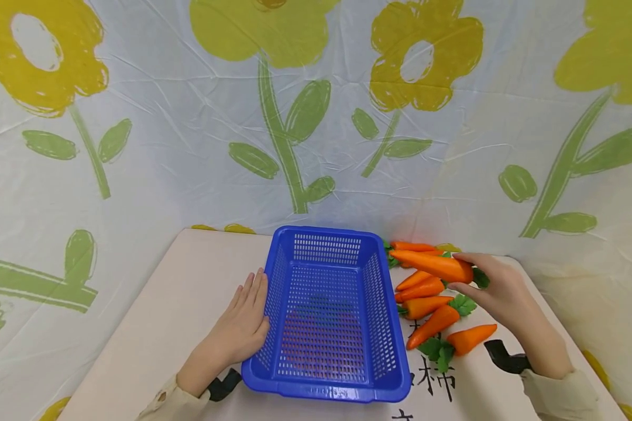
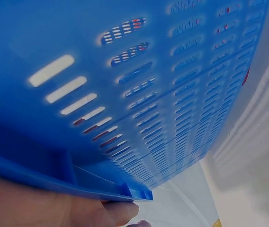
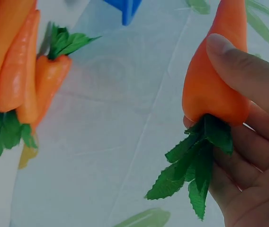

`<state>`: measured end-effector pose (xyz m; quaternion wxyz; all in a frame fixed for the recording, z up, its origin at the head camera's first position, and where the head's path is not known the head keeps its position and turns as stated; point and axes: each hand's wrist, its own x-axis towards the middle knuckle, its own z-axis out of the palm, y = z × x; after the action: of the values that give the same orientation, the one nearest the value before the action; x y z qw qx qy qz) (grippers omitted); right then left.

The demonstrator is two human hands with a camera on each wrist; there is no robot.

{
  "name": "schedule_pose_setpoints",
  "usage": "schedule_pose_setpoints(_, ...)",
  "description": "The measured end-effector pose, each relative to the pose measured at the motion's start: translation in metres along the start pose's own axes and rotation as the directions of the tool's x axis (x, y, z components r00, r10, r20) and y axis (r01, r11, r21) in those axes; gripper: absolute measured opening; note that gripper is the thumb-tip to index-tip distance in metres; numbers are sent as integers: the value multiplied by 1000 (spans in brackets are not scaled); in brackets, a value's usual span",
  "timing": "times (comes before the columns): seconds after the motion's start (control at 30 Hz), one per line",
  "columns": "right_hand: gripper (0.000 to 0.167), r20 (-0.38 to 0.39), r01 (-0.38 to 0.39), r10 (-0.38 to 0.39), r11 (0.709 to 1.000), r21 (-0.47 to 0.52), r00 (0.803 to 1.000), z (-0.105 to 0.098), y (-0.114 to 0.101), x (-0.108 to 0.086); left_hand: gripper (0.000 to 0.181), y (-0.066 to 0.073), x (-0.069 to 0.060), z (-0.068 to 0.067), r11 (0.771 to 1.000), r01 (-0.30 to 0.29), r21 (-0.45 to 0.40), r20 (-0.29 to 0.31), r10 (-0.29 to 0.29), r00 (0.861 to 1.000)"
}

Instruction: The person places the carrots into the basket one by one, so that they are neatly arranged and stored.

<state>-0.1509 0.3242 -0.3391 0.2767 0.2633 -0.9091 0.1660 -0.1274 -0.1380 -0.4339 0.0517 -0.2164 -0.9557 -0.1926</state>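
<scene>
A blue perforated basket (image 1: pixel 323 393) stands at the middle of the table, with orange and green showing through the holes of its floor. My left hand (image 1: pixel 244 328) lies with straight fingers along its left rim; the left wrist view shows those fingers (image 2: pixel 120 213) under the basket's rim (image 2: pixel 54 187). To the right of the basket, my right hand (image 1: pixel 500 286) holds a carrot (image 1: pixel 434 265) above the other carrots, tip toward the basket. In the right wrist view the thumb and fingers of my right hand (image 3: pixel 253 118) pinch the carrot (image 3: pixel 215 90) near its leafy end.
Several carrots (image 1: pixel 434 325) with green leaves lie on the table (image 1: pixel 189 280) right of the basket. Black characters (image 1: pixel 436 377) are on the tabletop near them. A flower-patterned cloth (image 1: pixel 337 146) hangs behind the table and at both sides.
</scene>
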Motion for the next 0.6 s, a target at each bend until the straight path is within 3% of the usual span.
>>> schedule_pose_setpoints(0.4,53,9,-95,95,992,86,995,9,-21,46,72,2,0,-3,1000,1,-9,3,0,1000)
schedule_pose_setpoints(0.6,50,43,-156,151,972,176,988,19,-30,68,73,0,0,-2,1000,5,-18,19,-5,1000)
